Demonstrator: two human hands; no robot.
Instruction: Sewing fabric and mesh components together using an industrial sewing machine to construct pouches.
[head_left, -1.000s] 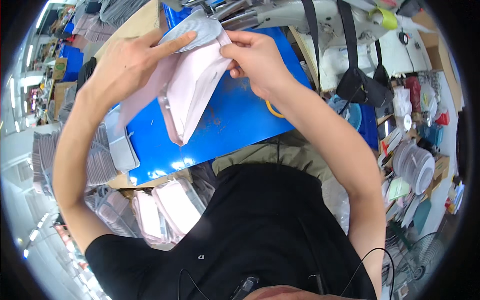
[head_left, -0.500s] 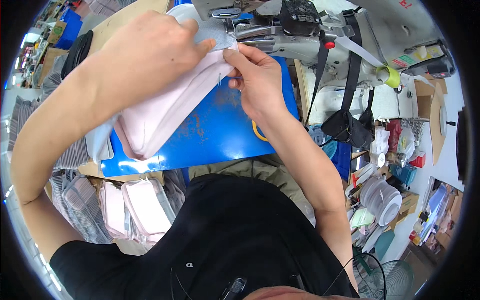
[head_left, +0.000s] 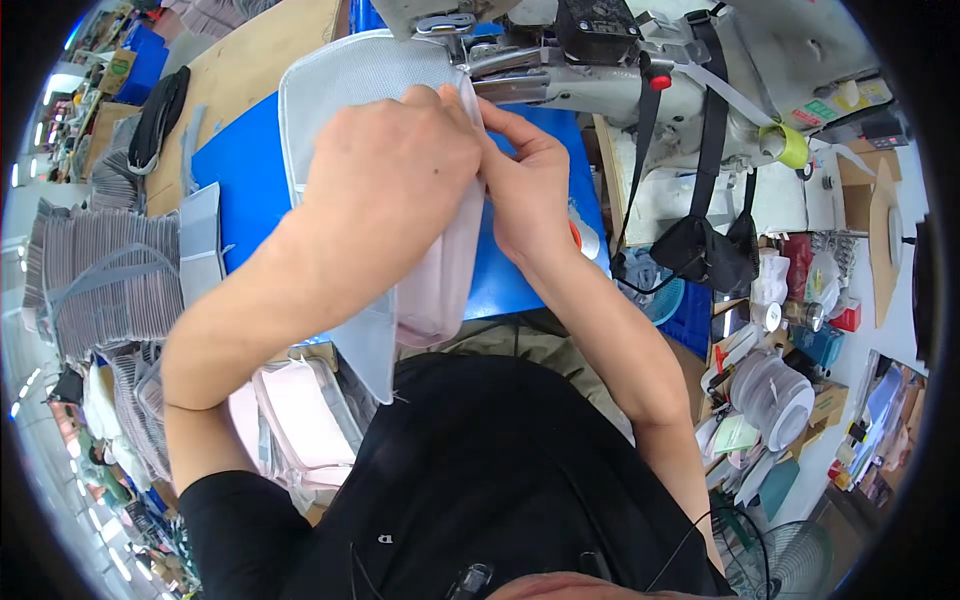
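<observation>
My left hand is curled over a grey-white mesh pouch panel, its fingertips hidden at the seam edge by the sewing machine's presser foot. My right hand closes on that same piece from the right, beside my left fingertips, gripping the pink pouch part that hangs below both hands. A pale grey flap dangles past the blue work surface toward my lap. Part of a red-rimmed roll shows behind my right wrist.
Stacks of grey panels and a black strap bundle lie at left, pink pouches lower left. The machine body spans the top right, with a black bag hanging from it. Spools and a fan sit at right.
The mesh panel has opened out up and left, and the pink part now hangs more vertically with a grey flap lower down. My left hand has moved down and right, bunching beside my right.
</observation>
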